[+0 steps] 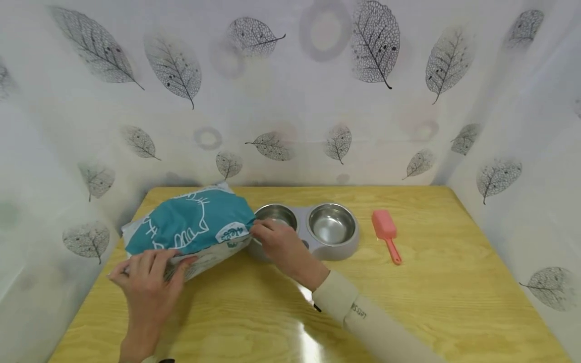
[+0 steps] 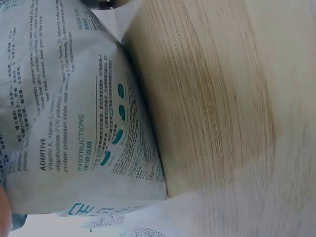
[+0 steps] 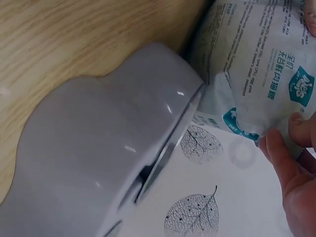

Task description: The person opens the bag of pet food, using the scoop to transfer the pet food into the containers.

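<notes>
A teal and white pet food bag (image 1: 181, 222) with a cat drawing lies tilted at the left of the table. In the left wrist view, rows of small print cover the side of the bag (image 2: 74, 118). My left hand (image 1: 152, 282) grips its near left end, fingers over the top edge and thumb below. At the right end my right hand (image 1: 286, 249) pinches the corner beside the printed label, above the left bowl of a grey double bowl stand (image 1: 301, 222). The right wrist view shows the pinching fingers (image 3: 281, 153) close up. The bag's contents are hidden.
Two steel bowls sit in the stand; the right one (image 1: 332, 225) is in full view, the left one (image 1: 278, 214) partly covered. A pink scoop (image 1: 385, 225) lies to the right on the wooden table (image 1: 436, 282). Leaf-patterned curtains (image 1: 290, 101) enclose the back and sides.
</notes>
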`<state>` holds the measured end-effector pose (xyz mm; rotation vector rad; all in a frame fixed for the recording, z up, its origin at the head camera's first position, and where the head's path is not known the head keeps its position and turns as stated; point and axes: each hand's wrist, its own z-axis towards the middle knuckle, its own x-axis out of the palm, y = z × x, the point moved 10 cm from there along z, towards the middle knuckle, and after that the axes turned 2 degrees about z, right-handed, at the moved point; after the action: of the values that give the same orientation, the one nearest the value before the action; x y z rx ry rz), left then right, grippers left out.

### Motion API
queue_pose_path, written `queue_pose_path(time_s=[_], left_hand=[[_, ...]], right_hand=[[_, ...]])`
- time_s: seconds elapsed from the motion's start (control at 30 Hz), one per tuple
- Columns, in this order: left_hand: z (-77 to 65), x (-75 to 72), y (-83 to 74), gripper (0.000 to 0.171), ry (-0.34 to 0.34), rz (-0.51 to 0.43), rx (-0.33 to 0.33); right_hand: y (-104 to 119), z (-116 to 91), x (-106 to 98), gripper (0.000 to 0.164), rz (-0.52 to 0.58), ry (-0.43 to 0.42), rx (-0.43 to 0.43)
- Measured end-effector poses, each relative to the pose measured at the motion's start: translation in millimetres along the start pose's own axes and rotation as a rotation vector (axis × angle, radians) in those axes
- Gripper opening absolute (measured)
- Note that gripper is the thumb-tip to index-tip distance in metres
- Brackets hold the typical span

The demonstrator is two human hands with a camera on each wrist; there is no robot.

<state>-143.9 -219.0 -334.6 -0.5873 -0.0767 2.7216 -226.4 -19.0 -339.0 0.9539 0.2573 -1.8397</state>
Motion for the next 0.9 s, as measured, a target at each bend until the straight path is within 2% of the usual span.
queue_pose_path(time_s=[0.23,0.37,0.5,0.6,0.7,0.8,0.9], left_hand=[[-5.8,6.4,11.7,0.055,0.027,0.079,-0.016],[-9.9,13.6,18.5,0.045,0.081,0.129,-0.063],[-17.9,20.7,22.5,0.031,0.234,0.201,-0.164],[-20.5,23.5,21.1,0.029,0.382,0.263,-0.234],[-17.9,29.3,15.8,0.031,0.563,0.288,-0.299],[-14.9,38.3,7.6,0.037,0.756,0.279,-0.333],[-11.5,45.3,-0.6,0.047,0.859,0.237,-0.321]], right_hand=[[-3.5,9.0,25.2,0.015,-0.099,0.030,0.015],[-11.8,13.7,39.4,0.017,-0.126,0.077,0.069],[-11.5,13.1,45.6,0.017,-0.189,0.101,0.065],[-8.5,10.1,45.0,0.014,-0.222,0.107,0.049],[-10.3,5.0,44.3,0.013,-0.218,0.118,0.072],[-15.4,-0.9,41.7,0.013,-0.173,0.096,0.119],[-21.3,-6.5,36.6,0.022,-0.139,0.049,0.188]])
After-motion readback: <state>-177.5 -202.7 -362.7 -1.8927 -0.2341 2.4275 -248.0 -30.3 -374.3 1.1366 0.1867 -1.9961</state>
